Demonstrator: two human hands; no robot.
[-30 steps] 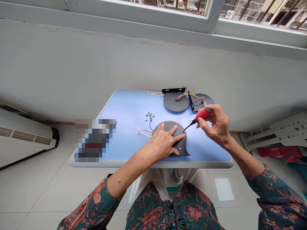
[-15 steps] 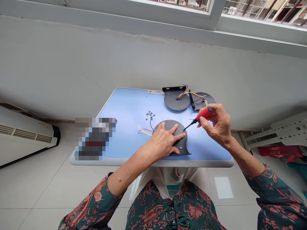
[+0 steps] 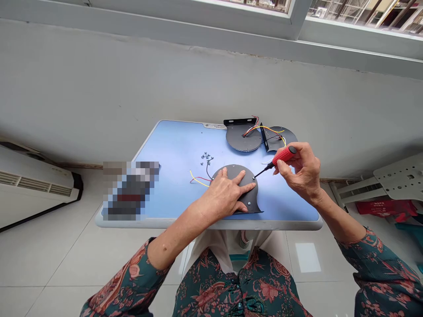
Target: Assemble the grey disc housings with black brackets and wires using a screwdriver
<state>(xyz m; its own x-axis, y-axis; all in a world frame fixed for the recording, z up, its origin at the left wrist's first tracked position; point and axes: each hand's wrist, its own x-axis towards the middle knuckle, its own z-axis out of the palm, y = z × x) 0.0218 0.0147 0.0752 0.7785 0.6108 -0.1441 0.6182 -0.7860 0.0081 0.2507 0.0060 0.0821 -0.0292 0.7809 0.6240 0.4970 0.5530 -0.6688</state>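
A round dark-grey metal plate [image 3: 245,171] with a bent lip lies near the table's front edge. My left hand [image 3: 228,191] rests flat on it with the fingers spread. My right hand [image 3: 302,169] is closed around the red handle of a screwdriver [image 3: 282,155]. The slanted shaft ends at a small screw [image 3: 254,178] on the plate's right side. Another screw [image 3: 249,203] sits lower on the plate, by my left thumb. Yellow, red and black wires [image 3: 200,179] come out from the plate's left side.
Several loose small screws [image 3: 206,157] lie behind the plate on the blue table [image 3: 172,145]. Farther back are two similar wired plates, one with a slotted bracket [image 3: 243,138] and another [image 3: 286,134] to its right. A pixelated area [image 3: 132,191] covers the table's left side.
My right hand and the screwdriver handle have shifted slightly to the right, and the tip sits a touch off the screw. My left hand and the plate stay in place.
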